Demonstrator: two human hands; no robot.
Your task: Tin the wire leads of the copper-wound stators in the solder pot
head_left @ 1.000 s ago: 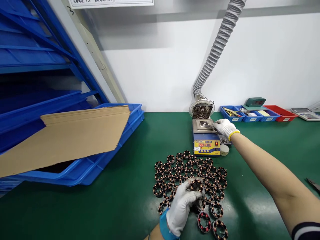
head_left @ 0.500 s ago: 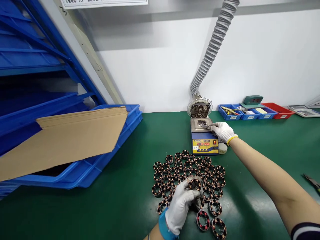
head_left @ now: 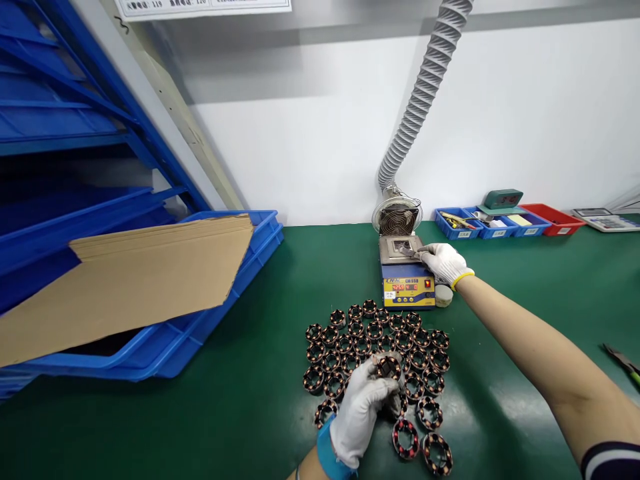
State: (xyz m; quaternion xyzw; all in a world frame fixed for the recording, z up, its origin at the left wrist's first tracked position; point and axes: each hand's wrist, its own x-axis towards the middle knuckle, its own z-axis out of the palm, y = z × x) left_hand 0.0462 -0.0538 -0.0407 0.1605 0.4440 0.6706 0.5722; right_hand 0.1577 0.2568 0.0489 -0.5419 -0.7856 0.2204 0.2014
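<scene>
My left hand [head_left: 361, 412], in a white glove with a blue wristband, is closed on a ring-shaped motor stator with copper windings [head_left: 389, 368]. It holds the stator above the others on the table. My right hand [head_left: 444, 261], in a white knitted glove, pinches a thin flat metal tool [head_left: 411, 253]. The tool's tip reaches over the small square opening of a blue and yellow solder pot [head_left: 409, 292] with a lit red display. Several more stators [head_left: 375, 330] stand in close rows in front of the pot. One nearby stator [head_left: 405, 439] shows red parts.
A round fume inlet [head_left: 397, 217] with a grey hose [head_left: 425, 93] stands behind the pot. Blue bins [head_left: 457, 230] and a red bin [head_left: 557, 220] line the wall. Pliers [head_left: 623, 361] lie at right. At left, cardboard [head_left: 165, 273] rests on a blue crate [head_left: 200, 340].
Both hands keep nearly the same places and holds. The digits on the pot's display differ. The whole view has shifted very slightly.
</scene>
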